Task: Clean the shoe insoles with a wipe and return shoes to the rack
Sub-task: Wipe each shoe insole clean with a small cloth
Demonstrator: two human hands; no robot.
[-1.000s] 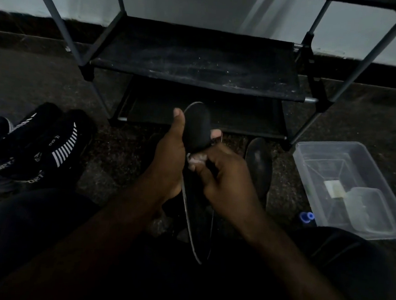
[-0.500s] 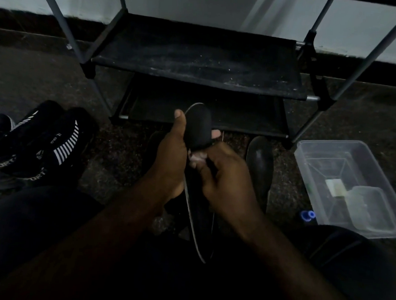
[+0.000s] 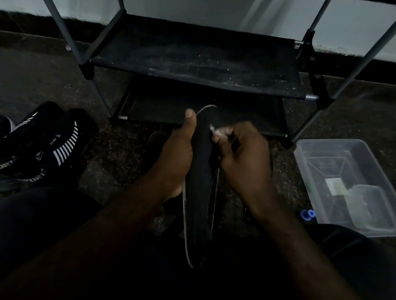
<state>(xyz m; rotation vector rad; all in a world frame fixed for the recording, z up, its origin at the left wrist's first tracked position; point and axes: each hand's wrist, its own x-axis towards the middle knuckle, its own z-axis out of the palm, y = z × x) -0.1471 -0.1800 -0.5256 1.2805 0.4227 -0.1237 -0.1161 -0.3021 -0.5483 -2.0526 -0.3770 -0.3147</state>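
Our left hand (image 3: 175, 153) grips the black insole (image 3: 200, 173) along its left edge, thumb pointing up beside the toe end, and holds it on edge above our lap. Our right hand (image 3: 241, 157) curls round a small white wipe (image 3: 217, 131) and pinches it against the insole's face near the top. The insole sits between both hands, just in front of the rack (image 3: 198, 58) with its dusty black shelves. Black striped shoes (image 3: 44, 148) lie on the floor at left. A clear tub (image 3: 354, 175) stands at right, a blue cap (image 3: 307, 214) beside it
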